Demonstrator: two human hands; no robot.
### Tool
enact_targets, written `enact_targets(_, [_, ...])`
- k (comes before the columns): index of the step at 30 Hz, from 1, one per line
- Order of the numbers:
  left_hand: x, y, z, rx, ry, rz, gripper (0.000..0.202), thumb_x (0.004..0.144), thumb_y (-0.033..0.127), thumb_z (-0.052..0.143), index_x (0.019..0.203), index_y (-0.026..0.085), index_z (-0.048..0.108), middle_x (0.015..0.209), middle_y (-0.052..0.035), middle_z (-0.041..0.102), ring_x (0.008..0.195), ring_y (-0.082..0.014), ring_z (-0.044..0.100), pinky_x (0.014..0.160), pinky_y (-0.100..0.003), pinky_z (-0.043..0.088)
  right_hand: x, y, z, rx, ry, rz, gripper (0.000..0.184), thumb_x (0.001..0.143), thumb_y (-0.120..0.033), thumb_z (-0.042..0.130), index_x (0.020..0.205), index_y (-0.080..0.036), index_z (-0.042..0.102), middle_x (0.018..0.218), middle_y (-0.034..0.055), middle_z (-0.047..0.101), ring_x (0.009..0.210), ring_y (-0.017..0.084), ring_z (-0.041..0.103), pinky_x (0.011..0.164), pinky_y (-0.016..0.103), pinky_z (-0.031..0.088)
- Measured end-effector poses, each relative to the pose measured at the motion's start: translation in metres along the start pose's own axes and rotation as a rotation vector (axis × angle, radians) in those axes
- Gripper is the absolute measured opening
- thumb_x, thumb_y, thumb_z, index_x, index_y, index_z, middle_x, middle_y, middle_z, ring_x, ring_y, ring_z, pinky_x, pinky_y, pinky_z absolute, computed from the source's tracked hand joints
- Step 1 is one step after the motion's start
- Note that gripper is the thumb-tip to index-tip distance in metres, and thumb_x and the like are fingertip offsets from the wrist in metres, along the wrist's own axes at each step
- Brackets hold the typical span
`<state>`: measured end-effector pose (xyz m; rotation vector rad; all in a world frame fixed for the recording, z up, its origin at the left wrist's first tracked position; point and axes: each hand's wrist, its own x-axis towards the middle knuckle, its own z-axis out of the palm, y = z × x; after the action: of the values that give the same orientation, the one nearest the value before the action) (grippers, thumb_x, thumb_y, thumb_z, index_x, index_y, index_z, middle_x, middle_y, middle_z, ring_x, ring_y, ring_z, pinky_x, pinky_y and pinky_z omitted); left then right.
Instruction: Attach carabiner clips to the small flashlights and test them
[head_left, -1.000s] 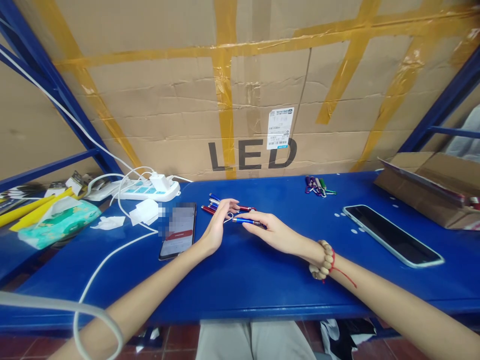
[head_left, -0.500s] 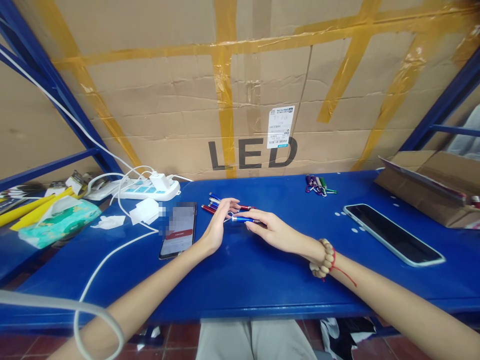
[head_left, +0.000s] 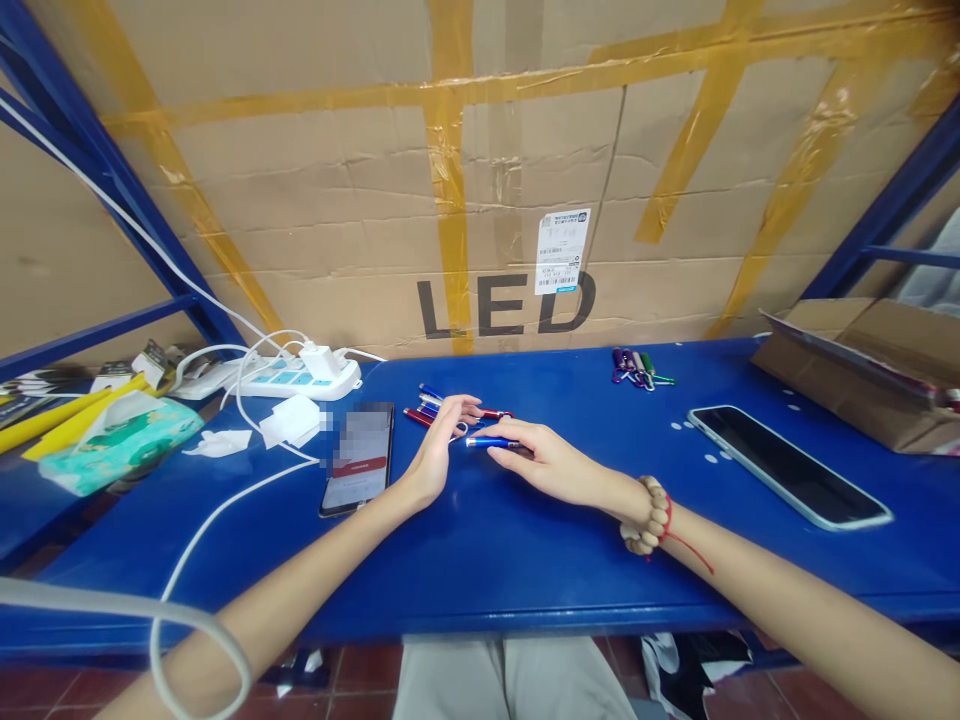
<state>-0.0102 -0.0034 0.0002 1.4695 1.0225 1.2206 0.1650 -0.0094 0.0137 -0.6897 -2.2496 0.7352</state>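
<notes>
left hand [head_left: 439, 452]: fingers curled | right hand [head_left: 551, 465]: fingertips pinched, palm down

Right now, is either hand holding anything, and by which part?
The right hand pinches a blue pen-like stick by its right end. The left hand is at its ringed end; grip unclear.

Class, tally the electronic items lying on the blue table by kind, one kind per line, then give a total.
Phones: 2
Power strips: 1
White chargers: 2
Total: 5
</notes>
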Motion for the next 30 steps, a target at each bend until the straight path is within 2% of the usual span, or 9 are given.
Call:
enact_targets(9, [-0.0007,0.0006,0.0013,-0.016,-0.007,-0.006,0.035,0.09,0.044,0.032,0.1,0.02,0.055,0.101,-0.0064,0.06,0.099,-0.021,0.053,0.085,-0.031,0.039,-0.0002,0.0013,-0.0005,-0.041,-0.025,-0.016,0.031,0.09,-0.015,0.046,0.117,-0.021,0.062,0.122,0.0048,0.062,0.113,0.018,0.056,0.101,0.034,0.041])
enact_targets(17, [-0.0038,0.0041,0.0036,-0.024,-0.002,-0.002,0.035,0.09,0.044,0.031,0.1,0.02,0.055,0.1,-0.0061,0.061,0.1,-0.0212,0.053,0.087,-0.032,0.038,0.0,-0.0001,0.0003,-0.031,-0.022,-0.021,0.032,0.09,-0.018,0.046,0.119,-0.02,0.06,0.122,0.0058,0.061,0.111,0.019,0.058,0.1,0.036,0.043])
enact_targets(23, [-0.0045,0.005,0.004,0.007,-0.002,-0.008,0.035,0.091,0.042,0.03,0.102,0.02,0.054,0.102,-0.007,0.061,0.101,-0.0222,0.053,0.087,-0.034,0.038,-0.0005,-0.0044,0.0007,-0.001,-0.006,-0.009,0.026,0.089,-0.02,0.05,0.111,-0.018,0.064,0.115,0.0057,0.066,0.104,0.017,0.062,0.094,0.032,0.048])
enact_targets(30, [-0.0037,0.0042,0.0035,0.002,-0.001,-0.017,0.036,0.09,0.044,0.031,0.101,0.021,0.055,0.101,-0.0064,0.061,0.1,-0.0216,0.053,0.086,-0.033,0.038,-0.0005,-0.0059,-0.0003,-0.011,-0.028,-0.005,0.025,0.09,-0.022,0.05,0.111,-0.018,0.064,0.117,0.005,0.065,0.107,0.018,0.06,0.097,0.032,0.045])
